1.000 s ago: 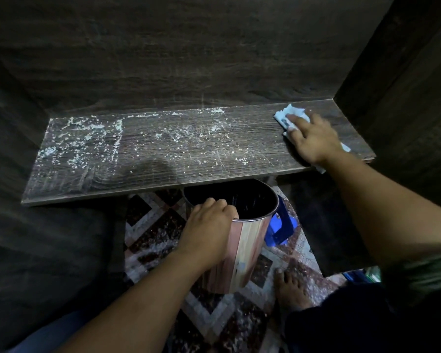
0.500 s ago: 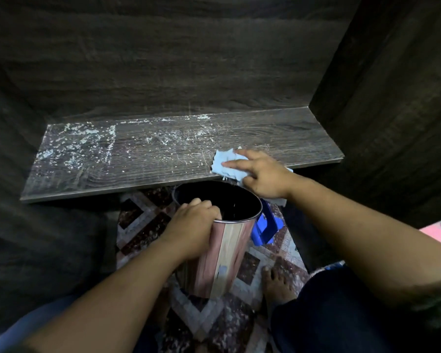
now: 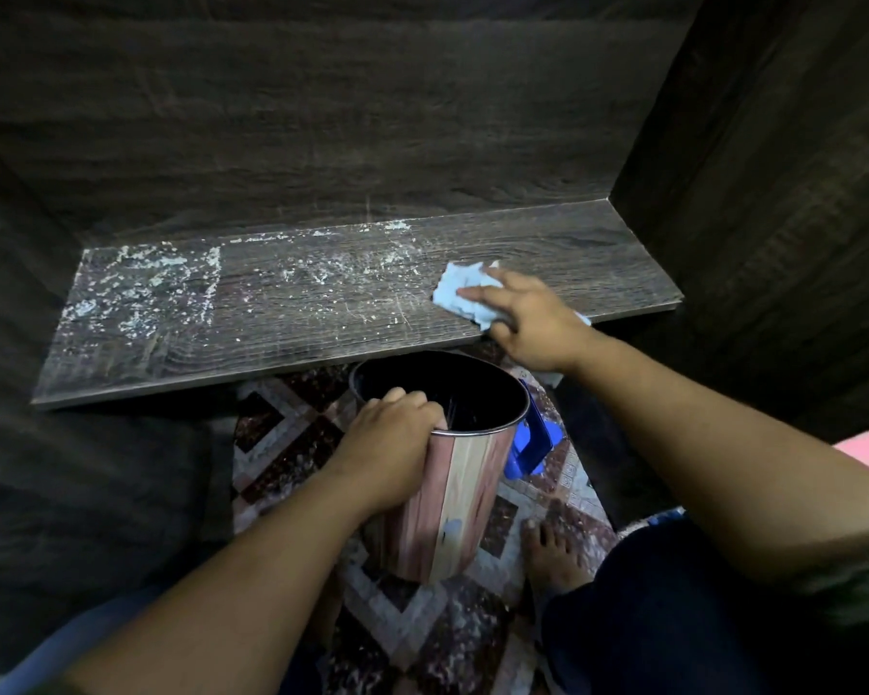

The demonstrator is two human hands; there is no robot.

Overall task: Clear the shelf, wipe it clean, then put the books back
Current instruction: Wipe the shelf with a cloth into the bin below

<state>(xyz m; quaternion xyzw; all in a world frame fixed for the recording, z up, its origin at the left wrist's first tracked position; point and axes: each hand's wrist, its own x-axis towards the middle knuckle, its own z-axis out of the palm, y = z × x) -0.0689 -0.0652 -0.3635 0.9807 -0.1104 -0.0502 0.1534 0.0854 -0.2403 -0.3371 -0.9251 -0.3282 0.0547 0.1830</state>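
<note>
While the waste bin [image 3: 455, 504] is gripped at its rim by the left hand [image 3: 392, 443], the blue cloth [image 3: 460, 293], judged soft and light, is pinned mid-fold on the shelf [image 3: 282, 343], right of centre, under the flat right hand [image 3: 528, 323].

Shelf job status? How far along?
Done: the shelf is cleared, no books on it, and its right end looks clean. In hand: the right hand presses a blue cloth on the shelf; the left hand grips a bin by its rim below the front edge. To do: white specks cover the left and middle; books, not in view, go back.
</note>
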